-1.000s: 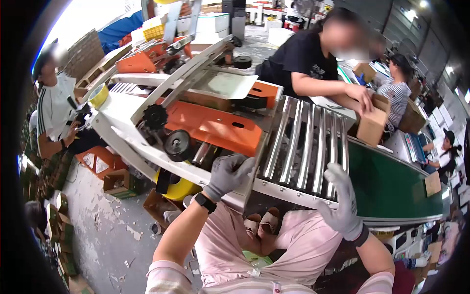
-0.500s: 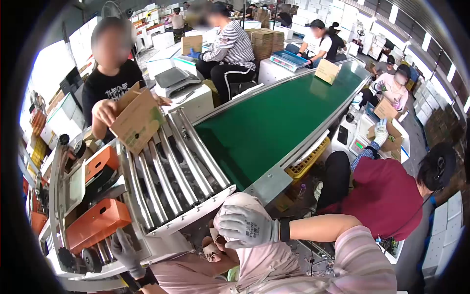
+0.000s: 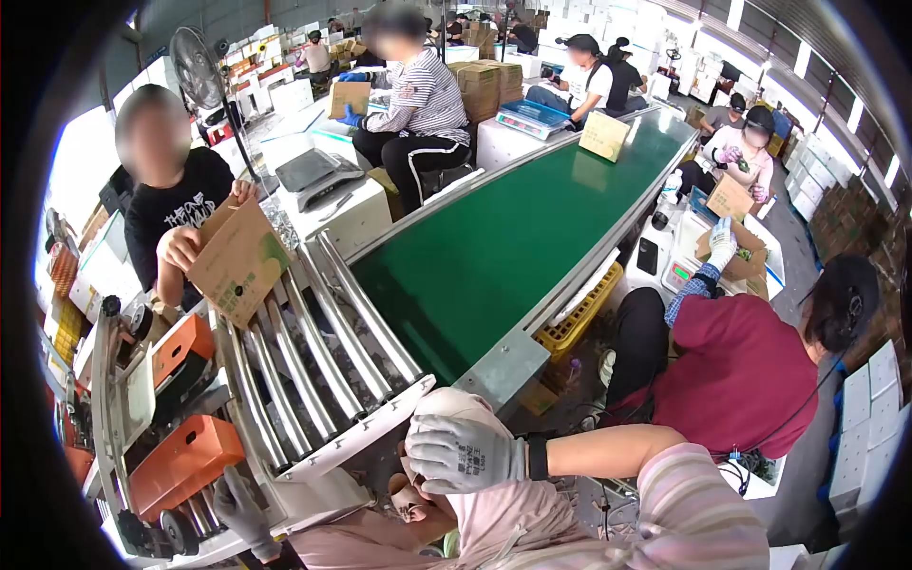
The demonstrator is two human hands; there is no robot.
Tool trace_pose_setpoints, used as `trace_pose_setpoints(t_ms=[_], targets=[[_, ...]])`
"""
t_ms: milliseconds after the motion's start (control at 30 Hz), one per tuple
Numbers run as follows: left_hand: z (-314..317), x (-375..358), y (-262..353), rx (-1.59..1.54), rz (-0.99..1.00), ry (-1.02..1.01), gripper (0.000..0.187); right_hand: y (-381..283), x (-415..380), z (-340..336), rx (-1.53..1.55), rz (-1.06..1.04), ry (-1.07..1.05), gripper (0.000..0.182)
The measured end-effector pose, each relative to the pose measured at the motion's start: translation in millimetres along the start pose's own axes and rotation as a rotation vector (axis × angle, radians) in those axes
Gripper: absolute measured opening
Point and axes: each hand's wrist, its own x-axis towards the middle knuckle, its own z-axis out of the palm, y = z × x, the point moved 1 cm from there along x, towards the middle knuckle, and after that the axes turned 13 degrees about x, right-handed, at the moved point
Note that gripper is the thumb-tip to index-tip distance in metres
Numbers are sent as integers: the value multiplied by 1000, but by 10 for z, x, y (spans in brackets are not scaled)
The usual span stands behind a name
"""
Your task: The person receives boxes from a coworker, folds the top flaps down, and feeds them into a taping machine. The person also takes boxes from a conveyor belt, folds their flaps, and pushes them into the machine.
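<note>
In a grey glove, my right hand (image 3: pixel 463 454) rests on my raised knee in pink trousers (image 3: pixel 475 407), fingers bent over it. My left hand (image 3: pixel 237 508), also in a grey glove, lies at the lower left beside the orange part (image 3: pixel 185 467) of a machine, near the metal rollers (image 3: pixel 294 380); its fingers are extended and slightly apart. Neither hand visibly holds an object. Across the rollers a person in a black shirt (image 3: pixel 185 206) holds an open cardboard box (image 3: pixel 242 266) in both hands, tilted above the rollers.
A green conveyor belt (image 3: pixel 494 256) runs toward the back, carrying a cardboard box (image 3: pixel 603 136). On the right sits a person in a dark red shirt (image 3: pixel 741 361) by a scale (image 3: pixel 681 274). A yellow crate (image 3: pixel 579 312) is under the belt's edge. Other people work behind.
The view has shifted slightly. The person in black has moved a hand onto the far edge of the cardboard box. My hands stay in nearly the same places.
</note>
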Motion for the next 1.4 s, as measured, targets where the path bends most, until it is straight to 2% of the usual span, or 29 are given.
trace_pose_setpoints(t_ms=[267,400,533,633,833,900,933,1000,1167,1200,1233,1300,1400], targets=[[5,9,-82,38,-33,-15,44,-16,-17,9,-33,7,20,36],[25,-32,137,67,-19,4,44,-1,-17,25,-16,19,6,36],[23,12,-77,63,0,-8,43,-1,-14,27,-37,21,-3,37],[29,16,-19,56,-17,13,43,1,-14,28,-13,36,1,36],[20,34,-111,25,16,-40,42,4,-21,50,-33,26,-8,35],[47,35,-135,58,121,40,42,9,-18,45,-39,14,-8,35],[38,36,-142,59,122,40,42,11,-20,56,-38,13,-7,35],[34,31,-106,4,2,-9,43,7,-20,62,-47,22,24,34],[-3,-20,76,22,6,-27,44,-3,-5,23,-57,2,1,35],[16,-9,142,87,72,11,45,-21,24,-5,-42,15,-10,33],[-6,-37,197,8,-50,-39,46,-30,47,-35,-25,28,-35,31],[-6,-16,163,124,112,13,45,-39,59,-61,-37,24,-46,30],[-18,-15,103,88,46,-22,44,-18,40,-41,-52,-9,-35,27]])
